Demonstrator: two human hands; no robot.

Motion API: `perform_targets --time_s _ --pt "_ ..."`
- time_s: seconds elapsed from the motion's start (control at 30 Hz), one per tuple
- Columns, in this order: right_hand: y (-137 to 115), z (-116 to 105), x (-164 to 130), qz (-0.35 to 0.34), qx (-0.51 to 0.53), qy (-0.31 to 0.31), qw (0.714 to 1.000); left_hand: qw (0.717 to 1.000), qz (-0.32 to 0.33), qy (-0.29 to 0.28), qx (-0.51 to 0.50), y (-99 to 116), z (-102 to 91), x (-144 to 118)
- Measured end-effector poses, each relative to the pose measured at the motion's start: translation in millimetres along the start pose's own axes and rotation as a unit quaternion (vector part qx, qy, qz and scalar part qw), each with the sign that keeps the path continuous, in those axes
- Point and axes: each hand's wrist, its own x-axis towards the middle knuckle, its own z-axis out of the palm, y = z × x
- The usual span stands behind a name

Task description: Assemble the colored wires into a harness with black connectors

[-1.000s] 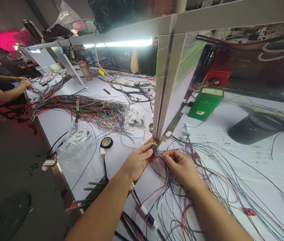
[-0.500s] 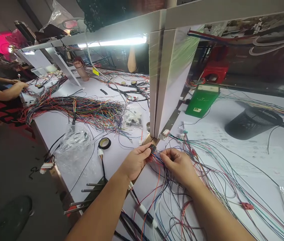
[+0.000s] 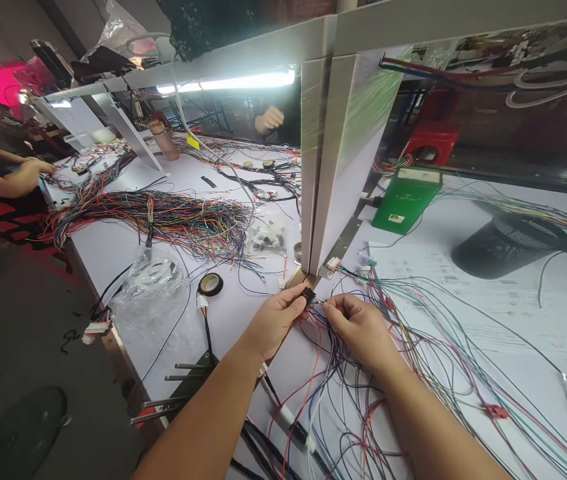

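Black connector (image 3: 307, 294) pinched at the left hand (image 3: 274, 321) fingertips — right hand (image 3: 358, 329) fingers clenched on a thin wire (image 3: 319, 301) just beside it. Loose coloured wires (image 3: 413, 347) spread under both palms, black tape roll (image 3: 212, 285) well left of the fingers.

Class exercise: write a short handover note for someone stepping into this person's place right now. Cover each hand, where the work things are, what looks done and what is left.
Left hand: grip shut on small black connector.
Right hand: pinching a wire at the connector.
Loose wires fan across the white table; tape roll lies left.
Done: several wires already run from the connector.
Left: cannot tell how many slots are empty.
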Motion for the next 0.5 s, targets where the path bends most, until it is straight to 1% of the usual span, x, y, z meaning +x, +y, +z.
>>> perform_targets --time_s 0.17,0.27,0.5 --pt "2.5 1.2 0.9 -0.005 0.014 0.002 1.0 1.0 -0.01 -0.008 -0.001 -0.3 -1.2 0.0" --pt "3.0 1.0 2.0 -0.006 -0.002 0.005 1.0 1.0 -0.009 -0.008 0.004 -0.3 -1.1 0.5" --pt "5.2 2.8 2.4 -0.023 -0.044 0.005 0.999 0.996 0.007 0.006 0.09 2.5 4.1 -2.1"
